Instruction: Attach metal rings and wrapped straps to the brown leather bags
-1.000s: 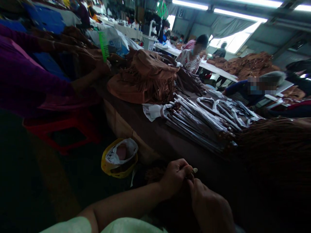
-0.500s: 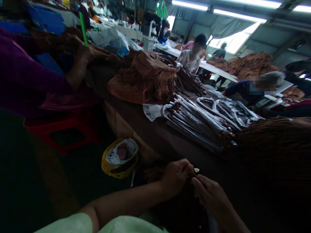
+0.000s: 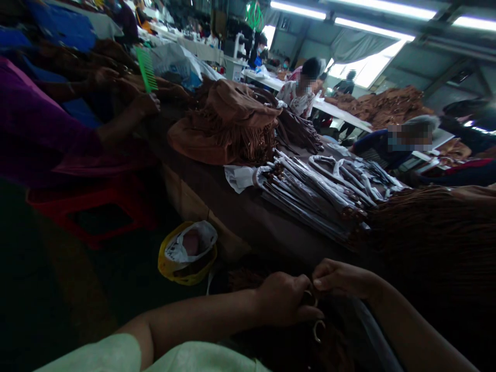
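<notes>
My left hand [image 3: 284, 299] is closed around a light metal ring [image 3: 314, 298] that shows between its thumb and forefinger. Touching its fingertips from the right, my right hand [image 3: 344, 278] is pinched; what lies in the pinch is too small and dark to make out. A second, hook-shaped metal ring [image 3: 319, 331] hangs just below my left thumb. Dark brown fringed material [image 3: 248, 279] shows behind my left wrist and below both hands, mostly lost in shadow. Beside my right forearm lies a strip of clear plastic wrap [image 3: 374, 328].
Plastic-wrapped straps [image 3: 313, 191] lie on the brown-covered table [image 3: 228, 206], beside stacked fringed brown bags [image 3: 232, 121] and a dark fringed pile [image 3: 437, 237]. A yellow bag-lined bin [image 3: 170, 266] stands below. At left, a purple-sleeved co-worker holds a green comb [image 3: 146, 70] near a red stool [image 3: 93, 206].
My right hand has moved up and turned, now meeting my left fingers from above right. My left hand has lowered slightly, and both metal rings show. The co-worker's comb has shifted right.
</notes>
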